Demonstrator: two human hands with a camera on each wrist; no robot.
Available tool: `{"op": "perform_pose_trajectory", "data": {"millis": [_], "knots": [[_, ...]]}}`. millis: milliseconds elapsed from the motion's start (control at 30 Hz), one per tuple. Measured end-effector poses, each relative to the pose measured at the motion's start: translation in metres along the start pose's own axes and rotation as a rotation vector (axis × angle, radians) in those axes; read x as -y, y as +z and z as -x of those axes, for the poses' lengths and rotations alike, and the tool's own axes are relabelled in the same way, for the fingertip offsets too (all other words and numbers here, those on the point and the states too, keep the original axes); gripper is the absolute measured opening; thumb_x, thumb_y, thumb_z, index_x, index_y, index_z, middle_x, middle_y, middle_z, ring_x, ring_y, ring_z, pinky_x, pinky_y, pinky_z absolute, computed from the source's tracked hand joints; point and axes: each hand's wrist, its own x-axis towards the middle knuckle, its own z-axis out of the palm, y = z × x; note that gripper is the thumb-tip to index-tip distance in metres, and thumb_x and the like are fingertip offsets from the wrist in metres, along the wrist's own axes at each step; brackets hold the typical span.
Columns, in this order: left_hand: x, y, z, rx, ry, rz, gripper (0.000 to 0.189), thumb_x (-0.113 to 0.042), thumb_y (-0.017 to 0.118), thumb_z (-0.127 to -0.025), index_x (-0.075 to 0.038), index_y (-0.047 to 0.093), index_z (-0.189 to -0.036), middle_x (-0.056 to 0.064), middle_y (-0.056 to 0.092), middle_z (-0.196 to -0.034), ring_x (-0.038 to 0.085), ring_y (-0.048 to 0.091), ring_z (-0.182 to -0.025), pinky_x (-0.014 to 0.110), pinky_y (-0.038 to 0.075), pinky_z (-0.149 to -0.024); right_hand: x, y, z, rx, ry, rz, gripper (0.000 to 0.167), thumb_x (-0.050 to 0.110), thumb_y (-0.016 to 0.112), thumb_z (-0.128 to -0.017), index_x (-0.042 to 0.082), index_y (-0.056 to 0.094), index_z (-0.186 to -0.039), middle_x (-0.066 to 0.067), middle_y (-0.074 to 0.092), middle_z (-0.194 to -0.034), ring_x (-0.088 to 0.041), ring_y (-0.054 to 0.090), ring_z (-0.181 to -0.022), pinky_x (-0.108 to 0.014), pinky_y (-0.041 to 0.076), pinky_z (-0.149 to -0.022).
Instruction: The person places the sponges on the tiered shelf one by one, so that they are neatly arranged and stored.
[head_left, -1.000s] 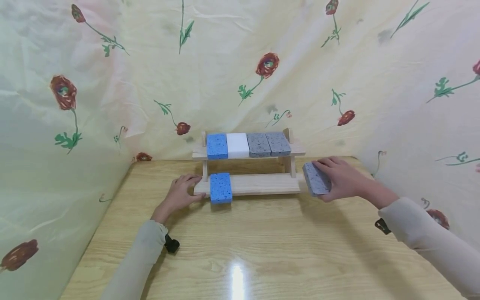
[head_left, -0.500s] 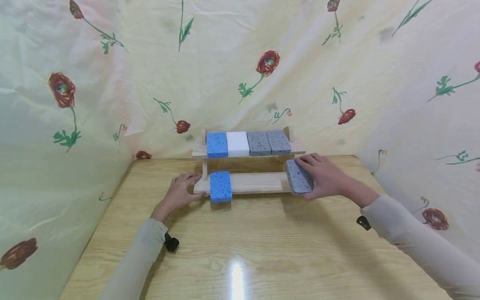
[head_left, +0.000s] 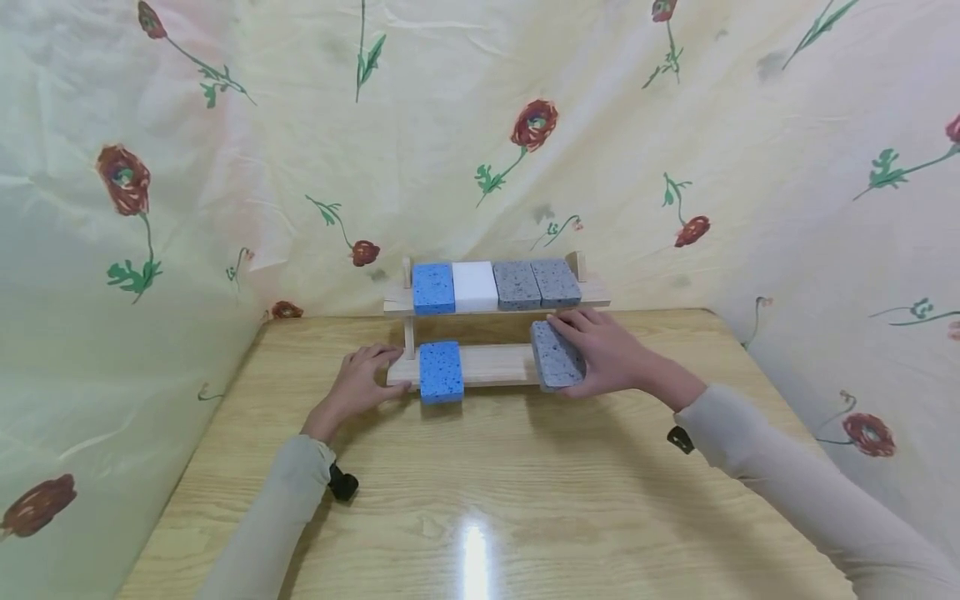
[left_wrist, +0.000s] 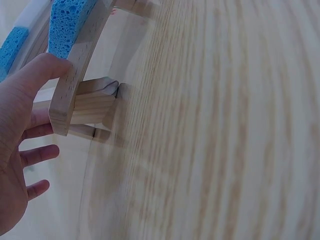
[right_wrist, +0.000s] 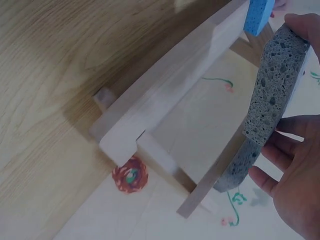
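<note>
A two-tier wooden rack (head_left: pixel 495 367) stands against the back cloth. My left hand (head_left: pixel 362 385) holds the left end of its lower board, the thumb at the front edge and some fingers behind. Beside that hand a blue sponge (head_left: pixel 441 372) lies on the lower board. My right hand (head_left: pixel 611 354) grips a grey speckled sponge (head_left: pixel 557 357) by its right side, over the right part of the lower board. In the right wrist view this grey sponge (right_wrist: pixel 277 82) hangs apart from the lower board, with thumb and fingers on opposite sides.
On the upper board, from left to right, lie a blue sponge (head_left: pixel 433 288), a white sponge (head_left: pixel 474 286) and two grey sponges, the outer grey sponge (head_left: pixel 556 282) near the right upright. The wooden table (head_left: pixel 420 508) ends at the flowered cloth (head_left: pixel 450 150) behind.
My right hand has carried the grey sponge leftward, from beyond the rack's right end to over its lower board. The left hand has stayed on the board's left end.
</note>
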Motion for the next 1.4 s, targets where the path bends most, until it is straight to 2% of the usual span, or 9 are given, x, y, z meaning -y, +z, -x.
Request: {"op": "perform_pose_trajectory", "data": {"millis": [233, 467, 833, 1100, 1400], "knots": [[0.001, 0.001, 0.000, -0.003, -0.004, 0.006, 0.070, -0.047, 0.075, -0.090, -0.011, 0.055, -0.147, 0.008, 0.056, -0.143, 0.033, 0.047, -0.134, 0.060, 0.029, -0.113, 0.011, 0.009, -0.017, 0.032, 0.000, -0.022, 0.116, 0.063, 0.083, -0.066, 0.001, 0.040, -0.155, -0.016, 0.052, -0.145, -0.032, 0.046, -0.128, -0.053, 0.041, -0.106], [0.000, 0.000, 0.000, 0.000, -0.007, 0.015, 0.071, -0.047, 0.075, -0.090, -0.011, 0.055, -0.147, 0.009, 0.056, -0.144, 0.034, 0.046, -0.135, 0.061, 0.029, -0.113, 0.022, 0.021, -0.028, 0.037, -0.010, -0.051, 0.115, 0.062, 0.084, -0.068, 0.001, 0.040, -0.155, -0.016, 0.052, -0.145, -0.032, 0.048, -0.126, -0.051, 0.045, -0.105], [0.004, 0.002, -0.001, -0.018, 0.024, 0.003, 0.070, -0.044, 0.075, -0.090, -0.010, 0.055, -0.148, 0.009, 0.055, -0.144, 0.036, 0.048, -0.134, 0.063, 0.030, -0.112, 0.036, 0.039, -0.051, 0.122, 0.033, -0.109, 0.117, 0.063, 0.083, -0.072, 0.009, 0.030, -0.161, -0.012, 0.044, -0.153, -0.030, 0.040, -0.137, -0.054, 0.035, -0.116], [0.005, 0.002, -0.001, -0.040, 0.035, 0.008, 0.070, -0.042, 0.077, -0.088, -0.009, 0.056, -0.146, 0.010, 0.056, -0.143, 0.036, 0.049, -0.132, 0.063, 0.031, -0.111, 0.045, 0.052, -0.067, 0.145, 0.012, -0.135, 0.118, 0.063, 0.083, -0.072, 0.006, 0.030, -0.161, -0.014, 0.042, -0.156, -0.032, 0.038, -0.139, -0.057, 0.035, -0.115], [0.004, 0.002, -0.001, -0.043, 0.035, 0.018, 0.069, -0.042, 0.076, -0.089, -0.009, 0.056, -0.146, 0.010, 0.056, -0.145, 0.036, 0.048, -0.133, 0.064, 0.031, -0.111, 0.046, 0.067, -0.075, 0.164, 0.019, -0.118, 0.119, 0.068, 0.079, -0.073, 0.004, 0.030, -0.160, -0.016, 0.044, -0.154, -0.033, 0.038, -0.140, -0.057, 0.034, -0.116]]}}
